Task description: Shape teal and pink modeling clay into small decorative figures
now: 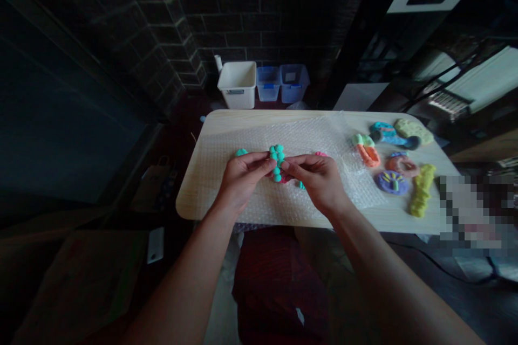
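Observation:
Between my two hands is a cluster of mint-green clay balls [277, 157], held up over the table. My left hand [242, 175] pinches its left side with thumb and forefinger. From the right, my right hand [318, 175] pinches the same cluster with its fingers closed. Under and behind the hands lies a sheet of bubble wrap [259, 202]. More green clay [242, 152] shows just behind my left hand, and a pink piece [321, 154] peeks out behind my right. Small pink and green bits below the cluster are partly hidden by my fingers.
On the right of the pale wooden table [210, 124] lie several clay pieces, among them an orange one [369, 156], a purple disc [392, 183] and a yellow strip [423, 191]. A white bin [238, 83] and two blue bins stand by the brick wall.

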Demonstrator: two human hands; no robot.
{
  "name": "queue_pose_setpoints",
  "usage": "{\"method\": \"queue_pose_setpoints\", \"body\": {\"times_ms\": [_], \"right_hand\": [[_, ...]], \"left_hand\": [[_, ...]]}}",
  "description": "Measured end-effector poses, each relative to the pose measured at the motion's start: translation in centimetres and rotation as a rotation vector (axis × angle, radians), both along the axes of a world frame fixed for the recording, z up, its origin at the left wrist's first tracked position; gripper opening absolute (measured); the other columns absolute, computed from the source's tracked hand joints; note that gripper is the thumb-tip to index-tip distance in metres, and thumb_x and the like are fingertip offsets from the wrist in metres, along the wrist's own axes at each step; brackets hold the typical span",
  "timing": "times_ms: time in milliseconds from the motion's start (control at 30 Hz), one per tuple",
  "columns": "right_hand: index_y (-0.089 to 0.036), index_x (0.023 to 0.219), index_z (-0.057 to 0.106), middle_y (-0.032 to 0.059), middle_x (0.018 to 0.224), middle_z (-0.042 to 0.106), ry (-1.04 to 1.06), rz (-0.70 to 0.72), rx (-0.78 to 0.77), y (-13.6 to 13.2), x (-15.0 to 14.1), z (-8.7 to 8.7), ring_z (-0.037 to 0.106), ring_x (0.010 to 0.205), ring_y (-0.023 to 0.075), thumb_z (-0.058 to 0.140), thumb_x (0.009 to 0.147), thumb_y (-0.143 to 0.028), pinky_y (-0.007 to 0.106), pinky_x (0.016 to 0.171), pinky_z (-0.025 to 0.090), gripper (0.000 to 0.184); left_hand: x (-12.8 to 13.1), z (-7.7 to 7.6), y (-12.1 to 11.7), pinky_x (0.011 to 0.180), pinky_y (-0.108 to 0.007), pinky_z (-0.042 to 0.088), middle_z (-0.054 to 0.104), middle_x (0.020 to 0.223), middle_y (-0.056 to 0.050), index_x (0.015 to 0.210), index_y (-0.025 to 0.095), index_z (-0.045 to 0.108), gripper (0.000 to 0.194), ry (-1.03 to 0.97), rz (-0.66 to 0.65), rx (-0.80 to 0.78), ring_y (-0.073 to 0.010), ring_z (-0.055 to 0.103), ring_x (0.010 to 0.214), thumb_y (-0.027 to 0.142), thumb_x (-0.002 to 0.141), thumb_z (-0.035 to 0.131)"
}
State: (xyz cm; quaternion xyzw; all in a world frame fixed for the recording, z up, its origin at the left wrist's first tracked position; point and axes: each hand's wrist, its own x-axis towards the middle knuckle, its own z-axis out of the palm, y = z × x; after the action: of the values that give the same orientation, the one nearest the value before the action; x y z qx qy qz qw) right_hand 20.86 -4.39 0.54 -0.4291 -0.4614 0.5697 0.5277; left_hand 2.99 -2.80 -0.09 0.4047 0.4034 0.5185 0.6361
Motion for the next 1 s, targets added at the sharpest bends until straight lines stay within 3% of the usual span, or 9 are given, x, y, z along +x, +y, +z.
{"method": "queue_pose_setpoints", "body": {"times_ms": [333, 467, 700, 1000], "right_hand": [[-0.020, 0.091, 0.089, 0.0063, 0.077, 0.084, 0.004, -0.002, 0.021, 0.0, -0.1, -0.3, 0.074, 0.066, 0.0162, 0.095, 0.078, -0.039, 0.030, 0.064, 0.061, 0.024], [-0.020, 0.104, 0.084, 0.0074, 0.088, 0.086, -0.071, -0.026, 0.158, -0.2, 0.1, -0.4, 0.081, 0.076, 0.0210, 0.097, 0.075, -0.038, 0.033, 0.070, 0.068, 0.037], [-0.023, 0.104, 0.087, 0.0055, 0.093, 0.088, -0.441, -0.089, 0.419, -0.7, 0.6, -0.4, 0.084, 0.080, 0.0225, 0.085, 0.090, -0.029, 0.035, 0.073, 0.070, 0.016], [-0.024, 0.102, 0.088, 0.0042, 0.090, 0.087, -0.499, -0.131, 0.479, -0.7, 0.5, -0.4, 0.083, 0.076, 0.0208, 0.084, 0.091, -0.026, 0.033, 0.070, 0.069, 0.012]], "left_hand": [[0.0, 0.4, 0.1, 0.073, -0.029, 0.057, 0.083, 0.089, -0.008, 0.094, 0.019, 0.089, 0.037, -0.015, -0.019, 0.004, -0.0156, 0.071, 0.075, 0.040, 0.066, 0.101], [0.0, 0.9, -0.1, 0.071, -0.030, 0.057, 0.083, 0.090, -0.009, 0.093, 0.018, 0.088, 0.038, -0.051, -0.052, -0.044, -0.0162, 0.071, 0.074, 0.041, 0.065, 0.101], [-0.4, 0.9, -0.1, 0.072, -0.030, 0.058, 0.081, 0.083, -0.008, 0.090, 0.018, 0.088, 0.034, -0.062, -0.133, -0.079, -0.0139, 0.069, 0.068, 0.042, 0.069, 0.099], [-0.6, 1.0, -0.1, 0.073, -0.030, 0.056, 0.081, 0.082, -0.008, 0.088, 0.019, 0.088, 0.033, -0.042, -0.136, -0.105, -0.0140, 0.069, 0.069, 0.041, 0.067, 0.100]]}}
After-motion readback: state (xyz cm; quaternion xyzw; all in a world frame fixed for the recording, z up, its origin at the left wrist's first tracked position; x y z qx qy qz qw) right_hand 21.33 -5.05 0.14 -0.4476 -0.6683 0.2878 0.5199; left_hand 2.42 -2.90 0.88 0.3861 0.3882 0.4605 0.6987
